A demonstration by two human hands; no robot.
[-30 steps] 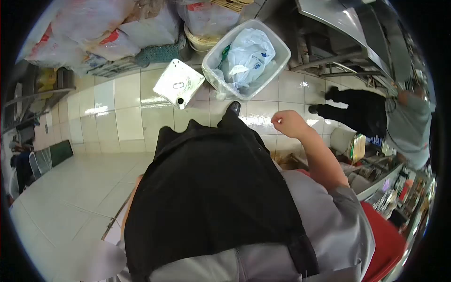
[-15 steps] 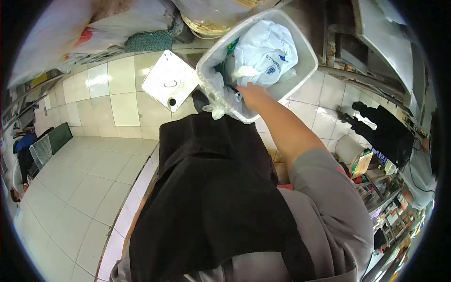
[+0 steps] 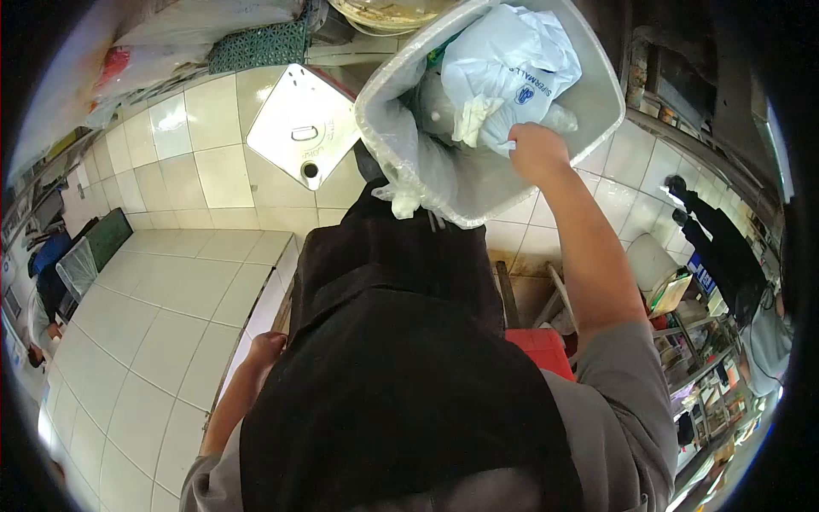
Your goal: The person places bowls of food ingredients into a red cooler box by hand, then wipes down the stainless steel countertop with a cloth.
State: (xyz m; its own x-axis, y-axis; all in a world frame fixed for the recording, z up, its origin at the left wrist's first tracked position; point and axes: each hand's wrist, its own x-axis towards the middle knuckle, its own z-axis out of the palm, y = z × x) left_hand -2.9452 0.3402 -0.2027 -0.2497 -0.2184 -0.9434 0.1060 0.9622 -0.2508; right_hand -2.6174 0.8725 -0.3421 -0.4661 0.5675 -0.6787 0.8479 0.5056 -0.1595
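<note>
Right hand grips bag in bin;
left hand near left, beside counter; its grip I cannot tell.

Right hand on bag inside bin

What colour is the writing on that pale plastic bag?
The printed writing on the pale, crumpled plastic bag is blue, best seen in the head view.

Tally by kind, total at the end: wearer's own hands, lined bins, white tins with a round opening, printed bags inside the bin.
Wearer's hands (left hand, right hand): 2
Lined bin: 1
White tin: 1
Printed bag: 1
Total: 5
</note>
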